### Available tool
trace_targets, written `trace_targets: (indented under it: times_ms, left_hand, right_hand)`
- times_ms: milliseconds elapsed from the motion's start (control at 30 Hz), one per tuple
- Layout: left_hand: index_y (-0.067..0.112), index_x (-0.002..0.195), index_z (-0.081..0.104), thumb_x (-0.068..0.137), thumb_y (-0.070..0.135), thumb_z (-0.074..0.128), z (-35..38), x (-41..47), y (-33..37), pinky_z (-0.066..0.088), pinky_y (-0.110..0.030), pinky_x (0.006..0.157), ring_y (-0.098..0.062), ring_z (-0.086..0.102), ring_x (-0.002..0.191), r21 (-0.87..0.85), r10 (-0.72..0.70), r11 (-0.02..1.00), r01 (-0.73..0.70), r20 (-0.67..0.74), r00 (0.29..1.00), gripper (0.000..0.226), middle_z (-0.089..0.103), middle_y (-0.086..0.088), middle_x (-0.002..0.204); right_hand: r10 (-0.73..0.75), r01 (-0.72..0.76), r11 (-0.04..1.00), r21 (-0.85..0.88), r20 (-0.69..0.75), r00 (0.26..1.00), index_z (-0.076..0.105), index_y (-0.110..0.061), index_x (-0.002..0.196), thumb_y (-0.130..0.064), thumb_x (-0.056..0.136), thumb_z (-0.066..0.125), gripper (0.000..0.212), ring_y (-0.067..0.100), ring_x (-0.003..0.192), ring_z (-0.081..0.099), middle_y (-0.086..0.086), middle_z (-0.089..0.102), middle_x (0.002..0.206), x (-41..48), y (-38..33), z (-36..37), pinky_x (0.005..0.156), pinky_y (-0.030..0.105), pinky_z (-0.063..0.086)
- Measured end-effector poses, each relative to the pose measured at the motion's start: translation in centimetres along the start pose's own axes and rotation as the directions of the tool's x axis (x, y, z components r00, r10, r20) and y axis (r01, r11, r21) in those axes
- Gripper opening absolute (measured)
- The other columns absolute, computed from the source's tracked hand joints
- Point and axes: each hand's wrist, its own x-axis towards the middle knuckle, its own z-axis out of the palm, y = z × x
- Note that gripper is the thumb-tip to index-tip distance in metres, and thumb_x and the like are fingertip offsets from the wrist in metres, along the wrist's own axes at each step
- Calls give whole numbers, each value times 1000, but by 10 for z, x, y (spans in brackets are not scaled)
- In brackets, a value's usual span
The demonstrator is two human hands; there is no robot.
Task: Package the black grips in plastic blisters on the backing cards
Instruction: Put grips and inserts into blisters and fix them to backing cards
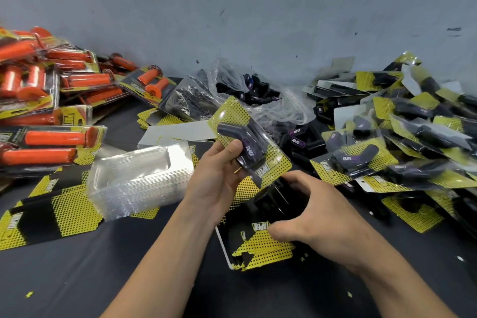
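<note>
Left hand: the left hand (216, 170) gripped a finished pack (272, 160), thumb on its clear front; it was held tilted above the surface (90, 273).
Pack: a sealed grip (240, 137), black with purple lettering, sat under the blister on a yellow-and-black card.
Right hand: the right hand (312, 210) curled its fingers round a loose grip (280, 200), just below the pack.
Cards: a stack of backing cards (258, 248) lay under the right hand.
Blisters: a stack of empty blisters (140, 175) stood left of the left hand.
Bag: a plastic bag (271, 108) of black grips lay near the wall.
Right side: a heap of packed black grips (402, 137).
Left side: packs of orange grips (51, 100).
</note>
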Motion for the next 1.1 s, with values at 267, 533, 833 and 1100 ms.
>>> trace_targets:
  times_ms: [267, 533, 833, 1100]
  left_hand:
    - [10, 125, 66, 85, 17, 69, 1, -3, 3, 60, -37, 84, -24, 74, 101, 63, -17, 998, 15, 22, 1000, 41, 75, -12, 123]
    - [4, 127, 68, 83, 18, 75, 2, -6, -1, 61, -35, 77, -22, 74, 90, 113, -56, 992, 45, 88, 995, 46, 75, -16, 114]
    - [10, 113, 74, 81, 14, 75, 5, -4, -7, 60, -30, 73, -22, 75, 88, 80, -52, 996, 44, 106, 993, 32, 77, -13, 107]
    - [9, 118, 73, 82, 18, 75, 2, -4, -5, 60, -30, 74, -22, 73, 89, 128, -53, 991, 39, 107, 993, 37, 77, -13, 108]
  right_hand:
    - [-57, 50, 986, 159, 39, 998, 63, -41, 119, -31, 52, 95, 75, -9, 108, 64, -21, 71, 116, 5, 12, -3, 77, 4, 50]
    - [-137, 135, 975, 179, 2, 991, 60, -68, 102, -17, 57, 96, 77, -16, 93, 65, -31, 72, 102, 3, 5, -1, 68, 0, 46]
    - [-122, 128, 966, 226, -39, 992, 68, -55, 103, -18, 56, 93, 66, -16, 92, 65, -26, 74, 99, 4, 8, -1, 65, 0, 46]
    - [-73, 81, 963, 258, -42, 996, 67, -59, 100, -25, 52, 93, 64, -19, 92, 63, -29, 73, 99, 4, 5, -1, 64, -2, 45]
